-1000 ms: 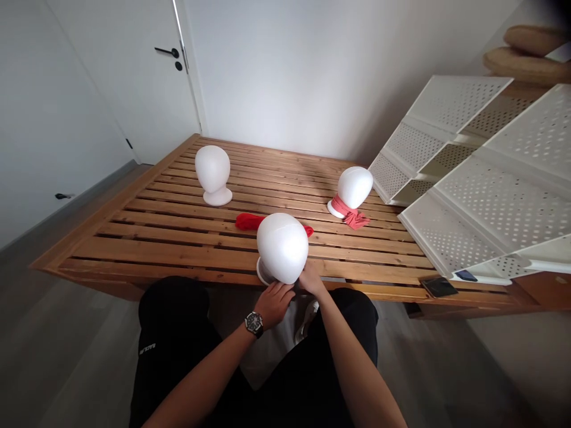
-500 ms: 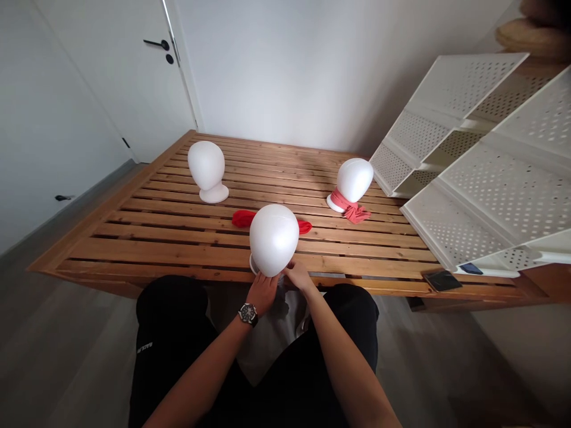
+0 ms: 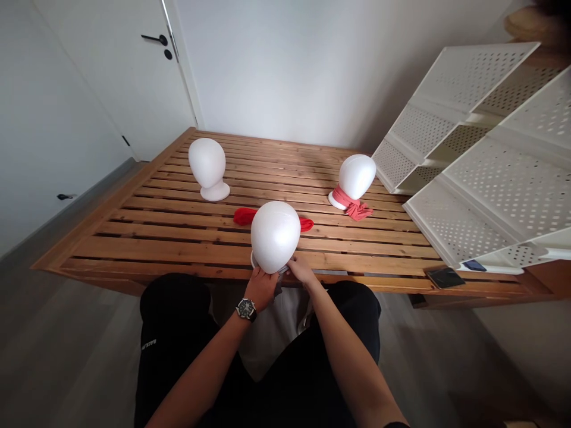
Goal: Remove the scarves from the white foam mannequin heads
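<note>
the near white foam head (image 3: 275, 235) stands at the front edge of the wooden table (image 3: 147, 238). the left hand (image 3: 262, 287) and right hand (image 3: 301, 271) touch its bottom; how tightly they close, i cannot tell. a red scarf (image 3: 244, 216) lies just behind it.

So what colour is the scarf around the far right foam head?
Coral pink scarf, tied at the base of the white foam head; the head view shows it.

Left hand (image 3: 261, 287) and right hand (image 3: 302, 270) reach forward, fingers seemingly curled
</note>
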Action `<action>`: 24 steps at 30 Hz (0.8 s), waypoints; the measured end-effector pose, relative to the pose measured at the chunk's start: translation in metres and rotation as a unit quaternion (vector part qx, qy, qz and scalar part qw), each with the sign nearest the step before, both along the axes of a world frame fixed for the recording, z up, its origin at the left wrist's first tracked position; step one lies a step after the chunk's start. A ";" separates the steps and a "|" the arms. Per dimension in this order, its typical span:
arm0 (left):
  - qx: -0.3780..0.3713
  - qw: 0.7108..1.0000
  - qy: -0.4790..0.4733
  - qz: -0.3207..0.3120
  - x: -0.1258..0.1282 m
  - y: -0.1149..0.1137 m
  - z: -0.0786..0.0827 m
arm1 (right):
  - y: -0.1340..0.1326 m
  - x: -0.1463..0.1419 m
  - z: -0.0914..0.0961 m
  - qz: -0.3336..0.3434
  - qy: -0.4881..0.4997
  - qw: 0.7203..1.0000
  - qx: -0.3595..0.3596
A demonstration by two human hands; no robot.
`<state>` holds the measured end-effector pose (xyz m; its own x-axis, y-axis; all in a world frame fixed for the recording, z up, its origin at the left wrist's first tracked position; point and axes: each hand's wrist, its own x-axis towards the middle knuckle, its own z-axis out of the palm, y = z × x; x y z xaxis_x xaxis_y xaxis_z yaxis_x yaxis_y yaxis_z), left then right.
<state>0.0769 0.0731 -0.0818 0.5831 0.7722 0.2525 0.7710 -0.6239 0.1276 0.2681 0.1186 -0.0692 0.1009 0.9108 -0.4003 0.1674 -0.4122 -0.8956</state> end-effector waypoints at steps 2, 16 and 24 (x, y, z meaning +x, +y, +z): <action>-0.016 1.000 -0.002 0.010 -0.005 0.002 0.001 | 0.003 0.001 -0.002 -0.023 0.033 0.999 -0.004; 0.046 0.999 0.009 0.010 -0.008 0.013 -0.006 | -0.011 0.003 -0.006 0.003 0.190 0.978 -0.082; 0.021 1.000 0.003 0.004 -0.014 0.018 -0.001 | -0.012 0.002 -0.011 -0.011 0.197 0.977 -0.077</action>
<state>0.0626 0.0915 -0.0827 0.5794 0.7648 0.2816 0.7761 -0.6233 0.0958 0.2704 0.1064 -0.0798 -0.0710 0.8357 -0.5446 -0.1882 -0.5474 -0.8154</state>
